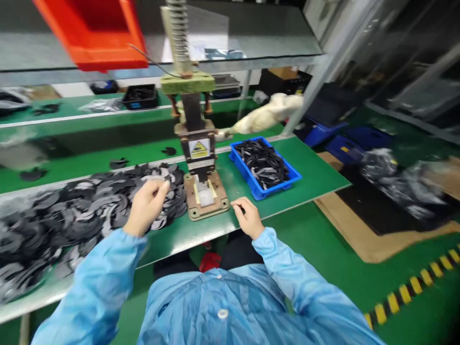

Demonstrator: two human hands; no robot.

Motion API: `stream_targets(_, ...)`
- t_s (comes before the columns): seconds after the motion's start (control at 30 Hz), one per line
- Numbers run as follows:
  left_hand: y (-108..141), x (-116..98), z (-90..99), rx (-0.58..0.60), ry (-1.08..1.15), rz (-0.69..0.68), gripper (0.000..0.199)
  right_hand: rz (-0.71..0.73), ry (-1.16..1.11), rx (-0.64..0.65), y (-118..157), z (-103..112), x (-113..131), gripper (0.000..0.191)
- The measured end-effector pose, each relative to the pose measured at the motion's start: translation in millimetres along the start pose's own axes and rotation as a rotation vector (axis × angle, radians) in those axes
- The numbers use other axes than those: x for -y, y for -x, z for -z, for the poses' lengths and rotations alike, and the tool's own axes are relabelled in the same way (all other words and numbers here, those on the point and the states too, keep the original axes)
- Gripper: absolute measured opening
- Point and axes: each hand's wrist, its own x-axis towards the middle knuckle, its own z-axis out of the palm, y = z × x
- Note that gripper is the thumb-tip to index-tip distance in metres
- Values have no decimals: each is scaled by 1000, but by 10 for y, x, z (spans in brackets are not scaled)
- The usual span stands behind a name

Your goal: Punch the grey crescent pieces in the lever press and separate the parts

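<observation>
My left hand is closed in a pinch above the right end of a heap of flat, dark grey curved pieces. A small dark bit shows at its fingertips, too small to name. In front of me stands a bench press with a yellow warning label. On its brown base plate sits a pale, translucent block below the ram. Beside the front right corner of that base, my right hand has its fingers curled and thumb close to them. Whatever it may hold is hidden.
A blue tray of narrow black pieces stands right of the press. An orange bin overhangs the upper left. Behind the tray, a cream-wrapped lever reaches right from the press. The green bench's front edge runs close to my body.
</observation>
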Motion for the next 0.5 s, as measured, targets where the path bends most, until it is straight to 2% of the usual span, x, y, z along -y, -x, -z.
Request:
stream_targets(0.1,712,-5,-210,195,96,-140,31,-36,63,-5,-14,233,6,21)
stream_targets(0.2,1184,42,-392,284,150,-212,29,-98,169,-73,-134,592,-91,22)
stream_targets(0.27,1318,57,-463,290,152,-222,27,-150,255,-123,-284,850,-224,23)
stream_targets(0.37,1333,51,-494,284,158,-217,27,-230,369,-136,-565,1142,-449,19)
stream_targets(0.5,1294,43,-501,288,158,-222,28,-309,459,-29,-880,1232,-578,19)
